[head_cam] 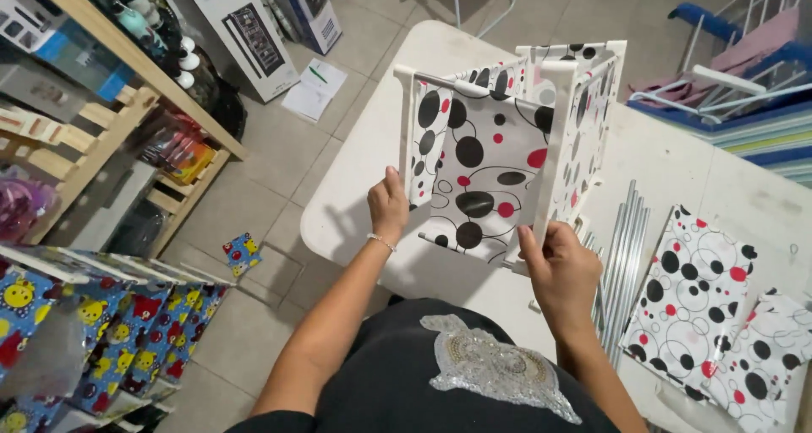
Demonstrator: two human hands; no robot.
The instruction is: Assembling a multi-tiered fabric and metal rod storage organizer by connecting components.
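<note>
Fabric-and-frame rack (499, 137) near the surface's (355, 205) front edge — left hand (388, 203) and right hand (560, 264) clamped on its posts; uneven pressure could unseat joints.

The scene was evenly and brightly lit from overhead, apparently by indoor light. A soft shadow was cast on the white table (355, 188) below the spotted fabric frame (499, 145), and another was thrown on the floor tiles (279, 162) beneath the table's edge. The tabletop was nearly washed out at the right (little surface detail could be made out there). The centre was rendered sharply; the patterned cloth (76, 331) at the lower left was slightly softened. Straight lines were bowed toward the corners by wide-angle distortion.
</note>
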